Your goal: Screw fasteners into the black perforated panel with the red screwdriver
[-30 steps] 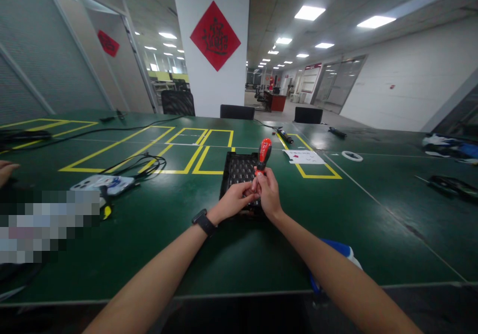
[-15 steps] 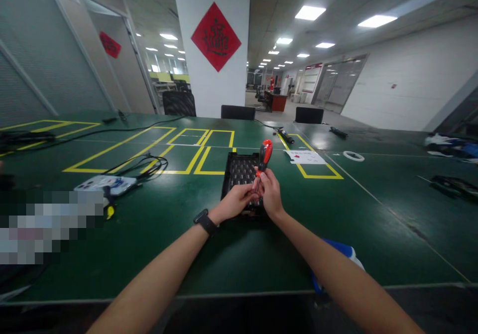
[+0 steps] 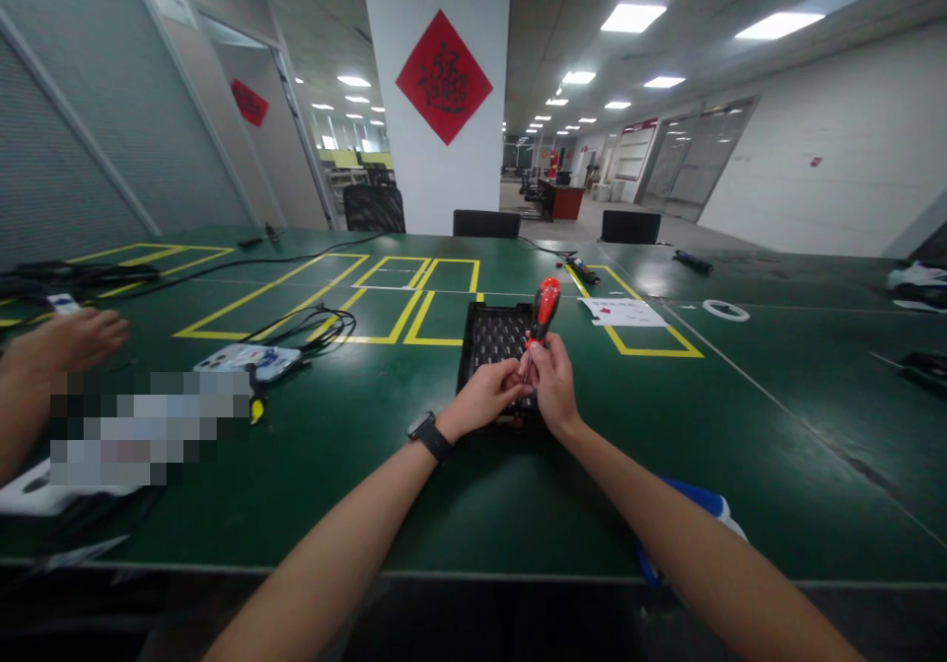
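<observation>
A screwdriver with a red and black handle points handle-up, leaning a little to the right. My right hand is closed around it just below the handle. At the lower end of the shaft, the fingertips of my left hand are pinched together; whether they also hold a small bit is hidden. Both hands are over a black tray with rows of small metallic pieces, and they cover its near right part. A dark watch is on my left wrist.
At the left, another person's hand holds a small white object. A white-and-blue device with black cables lies nearby. Paper, a white ring and a blue-and-white item are to the right.
The view has turned slightly left, so everything appears further right. Another person's hand has come into view at the left. My hands keep their hold on the screwdriver over the tray.
</observation>
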